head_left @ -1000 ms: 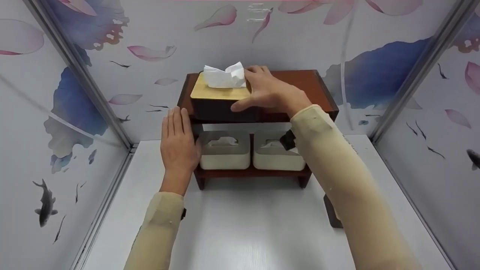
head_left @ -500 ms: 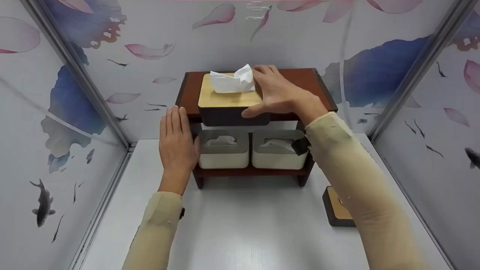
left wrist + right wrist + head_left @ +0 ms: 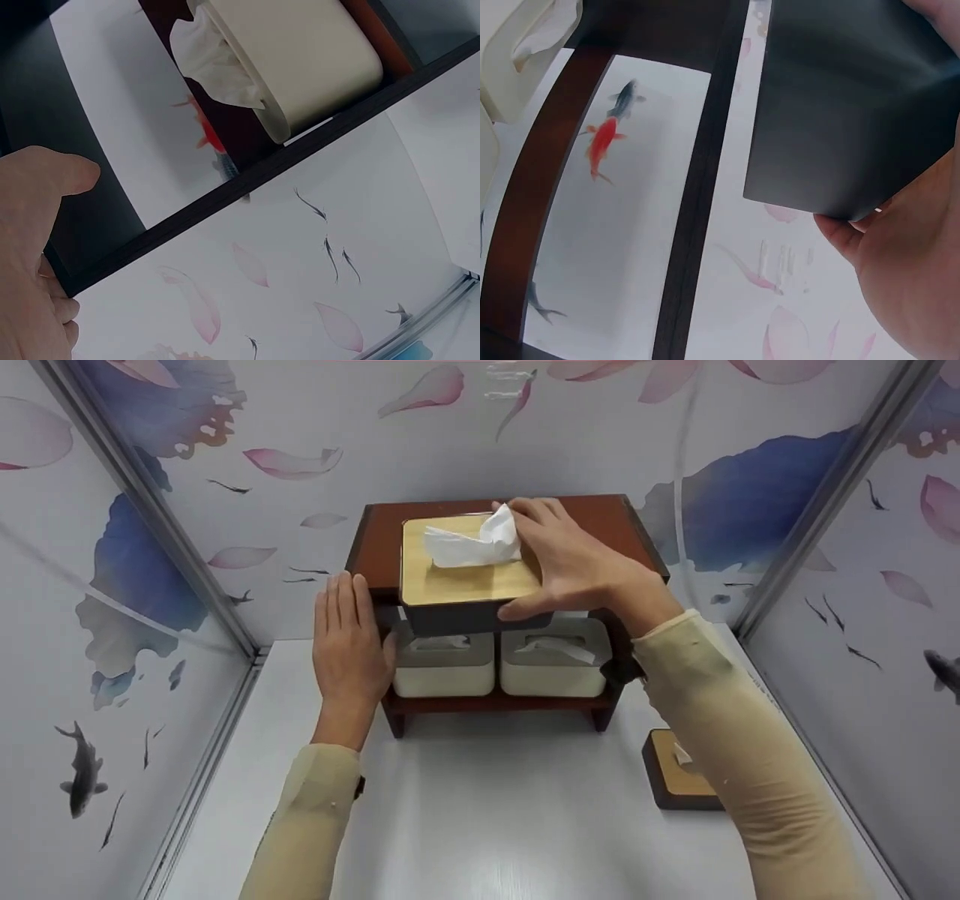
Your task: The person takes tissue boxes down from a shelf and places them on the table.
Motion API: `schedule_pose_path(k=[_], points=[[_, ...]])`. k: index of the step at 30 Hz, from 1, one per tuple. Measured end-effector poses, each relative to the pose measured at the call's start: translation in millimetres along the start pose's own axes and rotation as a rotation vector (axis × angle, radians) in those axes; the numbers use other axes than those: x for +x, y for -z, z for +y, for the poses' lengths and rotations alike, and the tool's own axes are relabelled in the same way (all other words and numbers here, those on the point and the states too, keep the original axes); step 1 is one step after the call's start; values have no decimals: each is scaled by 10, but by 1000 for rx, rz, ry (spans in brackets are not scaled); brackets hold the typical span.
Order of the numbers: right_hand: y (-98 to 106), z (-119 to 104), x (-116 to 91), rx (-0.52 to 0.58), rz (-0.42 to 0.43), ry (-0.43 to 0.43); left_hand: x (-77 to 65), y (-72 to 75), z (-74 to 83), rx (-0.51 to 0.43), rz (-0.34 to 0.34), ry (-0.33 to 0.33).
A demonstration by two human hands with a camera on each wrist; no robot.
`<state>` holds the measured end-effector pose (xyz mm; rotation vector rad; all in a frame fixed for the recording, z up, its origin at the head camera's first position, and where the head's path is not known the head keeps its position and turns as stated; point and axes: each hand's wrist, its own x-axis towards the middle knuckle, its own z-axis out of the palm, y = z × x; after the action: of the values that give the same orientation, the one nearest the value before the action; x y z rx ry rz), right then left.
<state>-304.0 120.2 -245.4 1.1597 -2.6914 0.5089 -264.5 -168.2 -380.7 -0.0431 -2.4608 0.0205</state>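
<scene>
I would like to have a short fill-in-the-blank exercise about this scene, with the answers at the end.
The right hand grips a dark box; the tissue coming out of it has the colour ____.
In the head view, the left hand touches the ____ side of the shelf unit.
The lower shelf holds ____ grey-topped boxes.
Missing words: white; left; two.

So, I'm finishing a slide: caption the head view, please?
Right hand grips a tan-topped tissue box; left hand rests against the brown rack.
</scene>
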Motion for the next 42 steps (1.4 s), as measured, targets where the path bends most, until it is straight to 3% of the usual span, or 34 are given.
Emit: schedule_pose_path(k=[14, 20, 29, 42], points=[[-130, -130, -322, -75, 64, 157, 5, 32, -18, 4, -21, 7], [-232, -111, -476, -92, 46, 150, 5, 18, -19, -9, -11, 1], [-402, -23, -647, -126, 35, 145, 9, 38, 10, -9, -85, 17], [-686, 61, -846, -158, 19, 130, -1, 25, 11, -5, -58, 11]])
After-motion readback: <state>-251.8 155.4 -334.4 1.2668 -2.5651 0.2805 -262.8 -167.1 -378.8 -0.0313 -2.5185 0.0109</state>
